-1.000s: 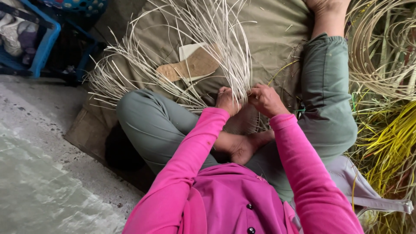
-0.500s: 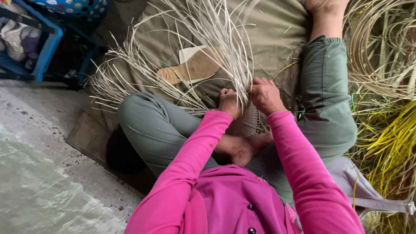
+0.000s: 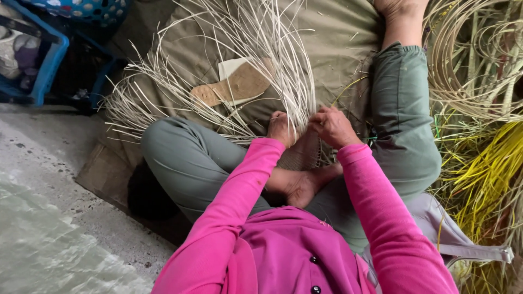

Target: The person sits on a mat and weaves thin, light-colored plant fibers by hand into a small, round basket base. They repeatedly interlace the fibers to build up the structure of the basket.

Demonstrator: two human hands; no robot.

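Both hands, left [image 3: 281, 128] and right [image 3: 332, 126], close their fingers on pale cane strands [image 3: 261, 60] fanning from a woven piece [image 3: 301, 155]. That piece lies mostly hidden behind the hands and a bare foot [image 3: 302, 185].

Single head view: looks steeply down, close above lap; pale cane strands [image 3: 256, 71] fan far, concrete floor [image 3: 49, 218] near left.

From my remote station, the left hand [image 3: 282, 128] and right hand [image 3: 331, 126] covered most of the woven piece [image 3: 303, 155], hiding their grip. At 12 o'clock, the cane strands [image 3: 256, 60] ran past the frame edge. At 3 o'clock, the yellow cane coils [image 3: 485, 163] were cut off.
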